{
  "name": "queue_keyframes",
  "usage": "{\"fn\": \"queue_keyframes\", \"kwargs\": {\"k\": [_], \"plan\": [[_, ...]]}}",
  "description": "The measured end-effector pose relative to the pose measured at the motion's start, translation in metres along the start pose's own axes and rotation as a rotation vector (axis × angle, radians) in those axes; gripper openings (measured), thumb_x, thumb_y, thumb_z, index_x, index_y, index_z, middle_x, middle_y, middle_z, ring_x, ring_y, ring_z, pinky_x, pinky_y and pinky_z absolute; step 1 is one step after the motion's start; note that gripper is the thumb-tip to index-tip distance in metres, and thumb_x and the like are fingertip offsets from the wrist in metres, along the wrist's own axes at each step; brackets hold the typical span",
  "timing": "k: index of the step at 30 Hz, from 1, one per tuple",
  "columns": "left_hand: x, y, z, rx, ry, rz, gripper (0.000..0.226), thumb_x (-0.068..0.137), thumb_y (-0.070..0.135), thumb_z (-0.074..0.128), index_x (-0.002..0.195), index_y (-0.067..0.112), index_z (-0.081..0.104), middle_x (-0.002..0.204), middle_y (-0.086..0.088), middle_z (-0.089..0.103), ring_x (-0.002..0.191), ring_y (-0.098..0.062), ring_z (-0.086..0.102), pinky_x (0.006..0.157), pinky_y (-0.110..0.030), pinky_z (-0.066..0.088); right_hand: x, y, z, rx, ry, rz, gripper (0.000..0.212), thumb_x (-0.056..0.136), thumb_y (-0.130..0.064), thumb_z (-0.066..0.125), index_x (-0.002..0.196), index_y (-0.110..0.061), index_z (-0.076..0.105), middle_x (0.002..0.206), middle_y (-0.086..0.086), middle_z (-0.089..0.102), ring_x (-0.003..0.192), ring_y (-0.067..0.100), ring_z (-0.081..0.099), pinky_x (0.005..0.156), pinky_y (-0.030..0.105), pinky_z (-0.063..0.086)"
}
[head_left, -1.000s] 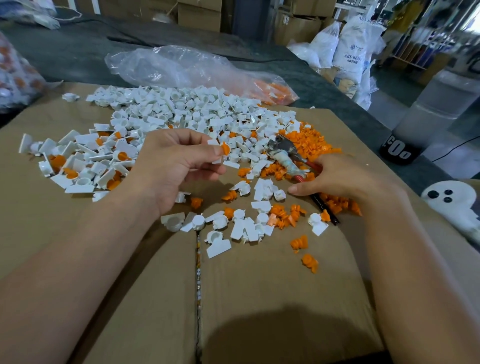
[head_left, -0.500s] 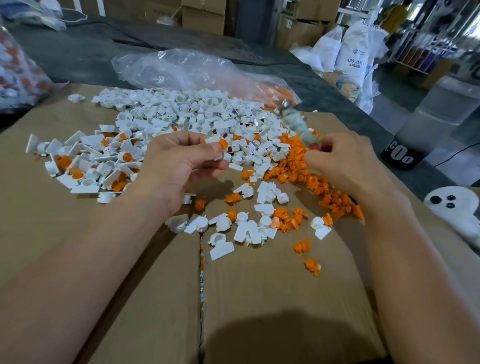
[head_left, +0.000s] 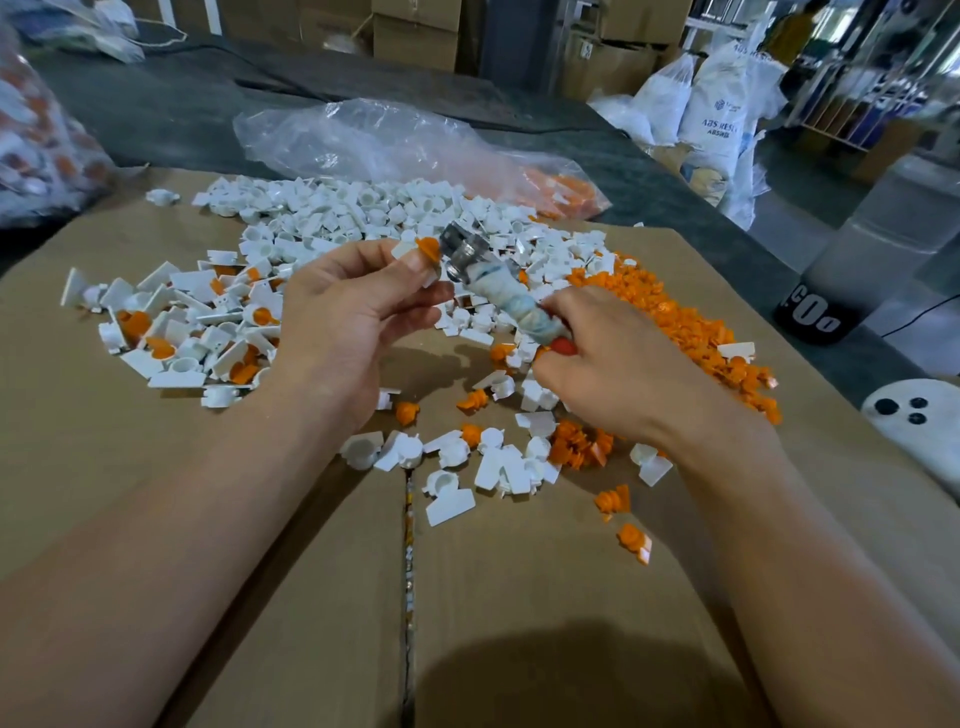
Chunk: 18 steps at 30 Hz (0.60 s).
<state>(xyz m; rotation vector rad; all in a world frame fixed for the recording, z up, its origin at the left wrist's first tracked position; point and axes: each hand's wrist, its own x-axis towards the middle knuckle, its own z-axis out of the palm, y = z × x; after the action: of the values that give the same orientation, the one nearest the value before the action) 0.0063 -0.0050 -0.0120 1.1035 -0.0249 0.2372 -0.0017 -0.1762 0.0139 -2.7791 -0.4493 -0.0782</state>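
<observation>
A plug (head_left: 428, 246) is being pinched by the left hand (head_left: 353, 312); a tool (head_left: 496, 280), gripped by the right hand (head_left: 618, 374), is being pressed onto it; if tilted, the thumb (head_left: 415, 266) could be struck.

Clear plastic bag (head_left: 363, 140) lies on the grey desk (head_left: 182, 114). White sacks (head_left: 722, 104) and cardboard boxes (head_left: 415, 31) stand beyond.

the right hand (head_left: 618, 374) hides the handle of the tool (head_left: 501, 293) from us, its head is blurred, and the left hand (head_left: 337, 317) covers most of a white piece (head_left: 402, 251).
</observation>
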Motion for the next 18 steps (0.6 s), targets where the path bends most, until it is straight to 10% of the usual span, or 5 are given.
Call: {"fn": "queue_keyframes", "kwargs": {"k": [18], "plan": [[-0.002,0.000,0.001,0.032,-0.019,0.009,0.009,0.073,0.007,0.064,0.068,0.012,0.057,0.059,0.003,0.068,0.057,-0.009,0.067,0.050,-0.017,0.050,-0.010,-0.014,-0.006,0.091,-0.136,0.020,0.015,0.087,-0.022,0.047,0.100,-0.014,0.046,0.075,-0.001,0.044,0.066,0.010,0.038,0.053,0.029,0.029]]}}
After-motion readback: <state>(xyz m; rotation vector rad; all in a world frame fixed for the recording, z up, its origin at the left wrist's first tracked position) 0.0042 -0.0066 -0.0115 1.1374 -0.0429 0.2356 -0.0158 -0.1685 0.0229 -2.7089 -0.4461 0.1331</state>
